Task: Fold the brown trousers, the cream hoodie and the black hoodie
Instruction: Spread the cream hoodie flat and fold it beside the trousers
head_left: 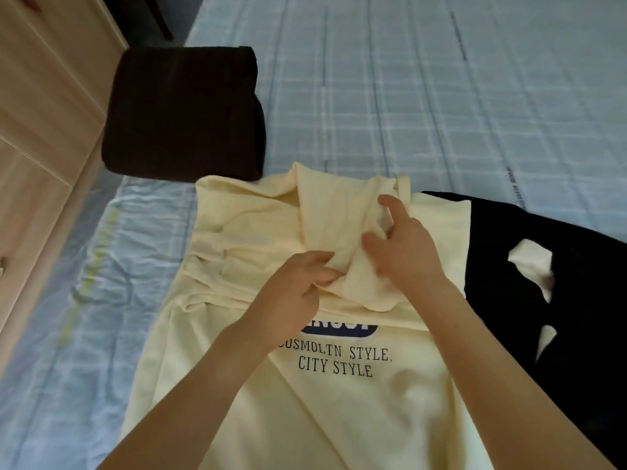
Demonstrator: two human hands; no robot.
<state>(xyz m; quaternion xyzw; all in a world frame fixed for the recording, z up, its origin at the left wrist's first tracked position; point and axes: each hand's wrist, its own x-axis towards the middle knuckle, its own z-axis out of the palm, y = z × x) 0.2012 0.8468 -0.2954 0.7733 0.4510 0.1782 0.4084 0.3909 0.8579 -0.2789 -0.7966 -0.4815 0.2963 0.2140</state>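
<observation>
1. My left forearm comes in from about 7 o'clock, bare, wrist bent slightly inward.
2. My left grip is curled, thumb and fingertips pinched together on a fold of the cream hoodie.
3. My right forearm enters from 5 o'clock, also bare.
4. My right grip lies just beside the left, toward 2 o'clock, fingers spread loosely, tips resting on the same bunched cloth, not closed.

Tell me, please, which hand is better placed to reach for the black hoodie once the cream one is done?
Probably the right hand: the black hoodie lies just to its right, touching the cream hoodie. The left hand would have to cross over.
</observation>
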